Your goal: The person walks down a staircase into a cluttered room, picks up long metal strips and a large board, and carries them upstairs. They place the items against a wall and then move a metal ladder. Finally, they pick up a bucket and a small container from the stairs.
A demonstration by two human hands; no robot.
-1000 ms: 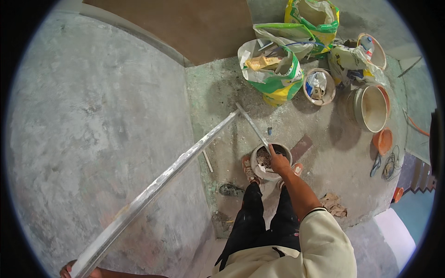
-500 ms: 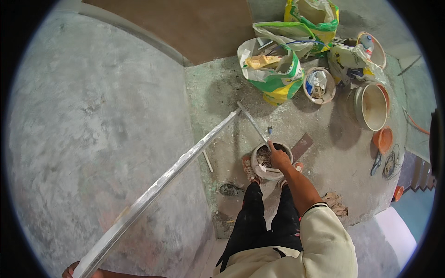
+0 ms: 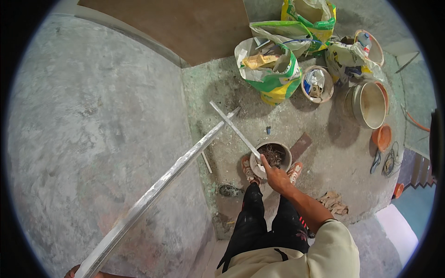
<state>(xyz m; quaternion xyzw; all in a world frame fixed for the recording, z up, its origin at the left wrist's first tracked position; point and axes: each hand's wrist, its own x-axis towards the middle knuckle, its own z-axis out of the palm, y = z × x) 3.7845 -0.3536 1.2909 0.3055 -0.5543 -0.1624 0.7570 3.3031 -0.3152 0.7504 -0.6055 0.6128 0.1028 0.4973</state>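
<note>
At the lower left, my left hand is closed around the near end of a long metal straightedge bar, partly cut off by the picture's edge. The bar slants away to the upper right, in front of the grey wall. My right hand grips the near end of a shorter, narrow metal strip, index finger stretched along it. This strip crosses the long bar close to its far end; whether they touch, I cannot tell. Below my right hand, a round bucket with dark, tangled scraps stands between my feet.
Green, yellow and white sacks stand at the back, beside a small bucket of rubbish. Larger tubs and an orange bowl are on the right. A brown board and crumpled paper lie on the floor.
My right hand has moved left and slightly nearer to me. The short strip's far end has swung left, across the long bar. More of the bucket's contents now shows.
</note>
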